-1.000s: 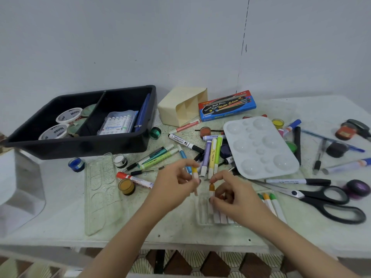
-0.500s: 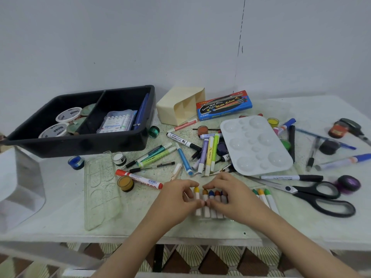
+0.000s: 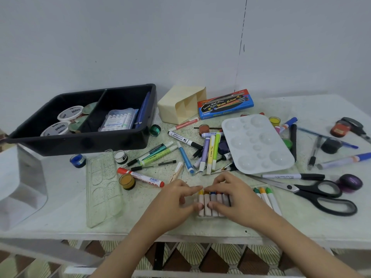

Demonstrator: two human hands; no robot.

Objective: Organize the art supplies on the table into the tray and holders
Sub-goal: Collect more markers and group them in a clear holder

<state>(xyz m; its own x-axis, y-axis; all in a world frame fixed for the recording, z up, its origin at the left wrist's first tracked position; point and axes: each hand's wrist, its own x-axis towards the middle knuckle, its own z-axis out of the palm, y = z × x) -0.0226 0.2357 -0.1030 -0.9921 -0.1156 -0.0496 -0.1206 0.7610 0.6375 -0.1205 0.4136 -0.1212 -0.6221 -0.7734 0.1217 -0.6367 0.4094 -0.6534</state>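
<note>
A row of paper-wrapped crayons point(image 3: 215, 201) lies in a clear case near the table's front edge. My left hand point(image 3: 174, 201) and my right hand point(image 3: 232, 195) meet over it, each pinching the row between forefinger at the coloured tips and thumb at the lower ends. Three more crayons point(image 3: 267, 197) lie loose just to the right. The black divided tray point(image 3: 80, 141) stands at the back left with paint tubs and a marker pack inside. A cream holder point(image 3: 176, 109) lies on its side behind the clutter.
Markers and highlighters point(image 3: 210, 155) lie scattered mid-table beside a white palette point(image 3: 259, 143). Black scissors point(image 3: 313, 191) lie to the right, a clear plastic lid point(image 3: 102, 187) to the left. Small paint pots, pens and a watercolour box point(image 3: 224, 104) are spread around.
Both hands came down from holding single crayons above the table and now press together on the row in the case.
</note>
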